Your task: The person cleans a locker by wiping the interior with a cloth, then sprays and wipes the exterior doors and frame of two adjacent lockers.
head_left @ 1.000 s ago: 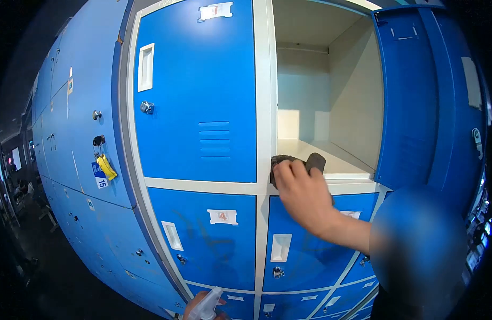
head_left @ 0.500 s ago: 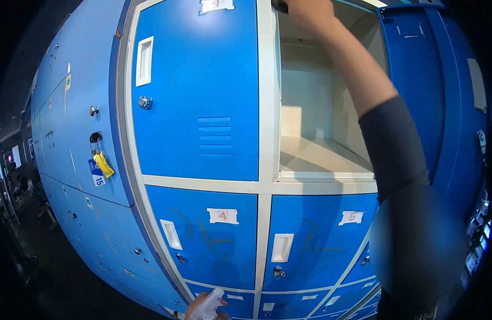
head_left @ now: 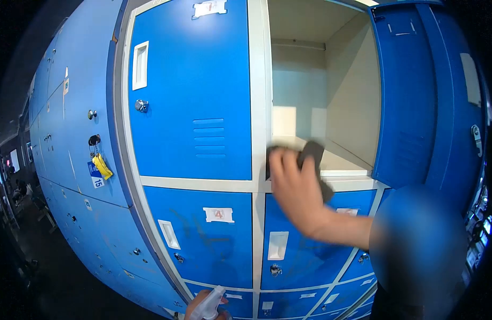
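Blue locker doors filled the wall, and one upper locker (head_left: 320, 80) stood with its door (head_left: 416, 96) swung wide to the right, showing a pale, bare interior. At the front edge of its floor shelf (head_left: 342, 160) the right hand (head_left: 296, 194) pressed a dark cloth (head_left: 312, 152), fingers spread flat over it and blurred with motion; its grip was clenched on the cloth, which lay on the shelf lip and hung a little over the frame below. To wipe that edge well, judging from this, flat even pressure along the whole lip (corners included) would serve better than a bunched dab. The forearm ran up from the lower right, wrist bent slightly back. Low in the view, the left hand (head_left: 195, 309) grasped a spray bottle (head_left: 211, 301), nozzle upward, well apart from the cloth
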Motion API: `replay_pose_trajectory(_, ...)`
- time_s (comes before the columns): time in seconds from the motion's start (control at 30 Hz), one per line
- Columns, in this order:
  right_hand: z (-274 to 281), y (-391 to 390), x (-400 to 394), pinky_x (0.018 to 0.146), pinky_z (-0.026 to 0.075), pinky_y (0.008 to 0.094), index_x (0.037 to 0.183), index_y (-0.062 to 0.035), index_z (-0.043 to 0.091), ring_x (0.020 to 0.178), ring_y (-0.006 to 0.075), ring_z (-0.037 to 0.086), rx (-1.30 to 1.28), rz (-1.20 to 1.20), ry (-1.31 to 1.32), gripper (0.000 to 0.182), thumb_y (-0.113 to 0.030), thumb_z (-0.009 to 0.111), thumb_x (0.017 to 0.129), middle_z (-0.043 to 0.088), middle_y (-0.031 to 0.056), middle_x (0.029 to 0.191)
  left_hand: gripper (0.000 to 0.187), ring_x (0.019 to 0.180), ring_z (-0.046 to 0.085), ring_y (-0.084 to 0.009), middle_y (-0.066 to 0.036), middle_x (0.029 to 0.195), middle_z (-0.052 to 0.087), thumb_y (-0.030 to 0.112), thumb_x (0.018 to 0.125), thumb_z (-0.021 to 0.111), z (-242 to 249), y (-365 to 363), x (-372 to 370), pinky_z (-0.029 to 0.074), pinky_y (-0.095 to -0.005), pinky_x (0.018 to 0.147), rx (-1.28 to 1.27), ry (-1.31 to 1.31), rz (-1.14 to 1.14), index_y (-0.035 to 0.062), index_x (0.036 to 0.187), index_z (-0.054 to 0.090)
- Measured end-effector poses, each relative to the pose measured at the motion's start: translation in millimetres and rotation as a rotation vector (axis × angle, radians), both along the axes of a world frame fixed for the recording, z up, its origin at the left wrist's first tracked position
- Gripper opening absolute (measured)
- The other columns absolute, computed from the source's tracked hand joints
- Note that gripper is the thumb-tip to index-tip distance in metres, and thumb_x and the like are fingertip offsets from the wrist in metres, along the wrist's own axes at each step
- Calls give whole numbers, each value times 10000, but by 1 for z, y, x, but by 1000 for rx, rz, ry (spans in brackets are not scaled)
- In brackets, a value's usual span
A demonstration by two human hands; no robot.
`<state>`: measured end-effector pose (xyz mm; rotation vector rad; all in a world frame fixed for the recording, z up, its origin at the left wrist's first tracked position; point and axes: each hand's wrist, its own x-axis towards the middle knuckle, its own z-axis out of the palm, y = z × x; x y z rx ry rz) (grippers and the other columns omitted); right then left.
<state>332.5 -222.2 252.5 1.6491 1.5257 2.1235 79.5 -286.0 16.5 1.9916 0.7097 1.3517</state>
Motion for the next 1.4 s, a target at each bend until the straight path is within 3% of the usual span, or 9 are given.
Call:
replay_pose_trajectory(0.17, -2, 5, 22, 653, 445, 329, 1100, -66, 634, 917, 206, 516, -53, 371, 113, 337, -162, 578, 782, 526, 61, 1019, 733, 812, 554, -97, -22, 1065, 594, -120, 681, 642, -2, 2, 3, 461, -236, 691, -157, -78, -70, 51, 1377, 490)
replay_pose_trajectory(0.47, 193, 62, 42, 718, 538, 410, 1366, -324, 489, 947, 268, 589, 330, 605, 314, 597, -60, 511, 832, 586, 57, 1005, 677, 794, 537, -78, -15, 1041, 596, -114, 690, 638, 4, 4, 10, 447, -228, 673, -89, 8, -72, 33, 1338, 509)
replay_pose_trajectory(0.57, 254, 48, 28, 850, 520, 418, 1304, -216, 544, 1120, 317, 569, 267, 514, 400, 410, -168, 499, 899, 588, 126, 1187, 640, 801, 537, -79, -20, 1045, 600, -105, 708, 633, 7, 1, 16, 446, -226, 678, -54, -8, -47, 29, 1323, 518)
replay_pose_trajectory(0.67, 298, 64, 36, 828, 519, 423, 1280, -204, 564, 1083, 314, 583, 330, 572, 342, 393, -166, 497, 895, 624, 127, 1100, 619, 812, 547, -86, -29, 1058, 605, -95, 721, 630, 11, -4, 21, 449, -224, 684, 1, -59, -50, 22, 1319, 520)
replay_pose_trajectory(0.93, 192, 56, 19, 652, 540, 398, 1260, -181, 552, 904, 256, 604, 360, 380, 252, 443, -114, 573, 823, 596, 80, 972, 649, 898, 568, -120, -37, 1069, 612, -81, 714, 644, 5, -15, 7, 466, -249, 740, -44, -25, -26, 16, 1341, 507)
replay_pose_trajectory(1.1, 81, 8, 21, 679, 535, 421, 1247, -196, 561, 926, 272, 608, -48, 346, 367, 488, -57, 608, 781, 596, 94, 971, 670, 892, 567, -117, -37, 1076, 613, -86, 703, 646, 7, -21, -1, 464, -244, 737, -110, -56, -72, 33, 1347, 509)
replay_pose_trajectory(1.17, 93, -36, 14, 715, 534, 433, 1243, -207, 564, 964, 280, 607, -203, 142, 466, 497, -37, 605, 778, 594, 102, 979, 674, 876, 566, -112, -40, 1079, 613, -86, 701, 646, 13, -23, -2, 464, -244, 728, -149, -89, -98, 39, 1349, 510)
replay_pose_trajectory(1.3, 192, -34, 18, 810, 520, 429, 1266, -225, 574, 1009, 320, 597, 413, 794, 150, 508, -19, 538, 803, 609, 118, 1064, 649, 831, 562, -97, -43, 1078, 614, -91, 708, 641, 18, -26, -6, 463, -244, 704, -125, -43, -92, 28, 1334, 516)
replay_pose_trajectory(1.4, 265, -9, 2, 827, 509, 430, 1144, -157, 620, 1029, 339, 590, 400, 775, 156, 313, -150, 535, 844, 628, 142, 1062, 630, 815, 561, -95, -42, 1067, 613, -94, 711, 635, 16, -27, -6, 464, -246, 694, -62, -28, -54, 19, 1320, 520)
